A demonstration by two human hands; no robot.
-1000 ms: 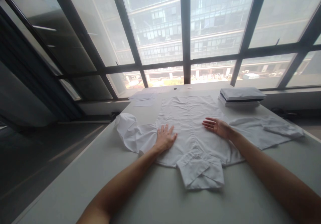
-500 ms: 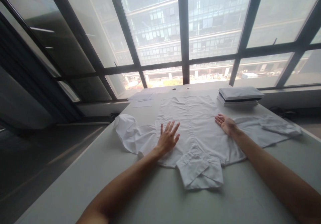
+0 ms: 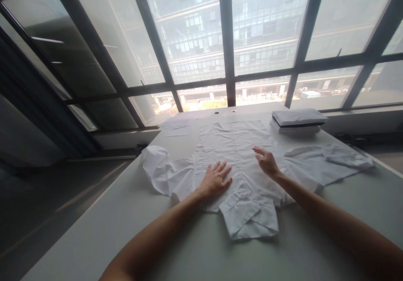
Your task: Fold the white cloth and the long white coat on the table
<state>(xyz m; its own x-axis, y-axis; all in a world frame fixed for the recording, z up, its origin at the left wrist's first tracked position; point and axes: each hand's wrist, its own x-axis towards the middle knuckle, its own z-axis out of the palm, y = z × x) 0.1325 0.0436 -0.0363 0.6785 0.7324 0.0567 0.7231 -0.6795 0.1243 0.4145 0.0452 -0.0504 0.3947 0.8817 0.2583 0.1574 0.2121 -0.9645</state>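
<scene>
A white long-sleeved shirt (image 3: 233, 140) lies spread on the table, its collar (image 3: 250, 218) toward me and one sleeve out to each side. Wrinkles run along its middle. My left hand (image 3: 215, 181) rests on the shirt just left of the middle, fingers spread and nothing held. On the other side, my right hand (image 3: 265, 161) is over the right half of the shirt, turned on its edge with the fingers stretched out. Whether it presses on the cloth I cannot tell.
The white table (image 3: 176, 247) reaches to the large windows. A stack of folded white cloth (image 3: 297, 120) with a dark band sits at the back right. Several white sheets (image 3: 178, 126) lie at the back left, and a dark curtain (image 3: 47, 100) hangs left.
My right hand has moved left over the shirt and turned from palm up onto its edge. My left hand has shifted slightly right and nearer to me, lying flatter.
</scene>
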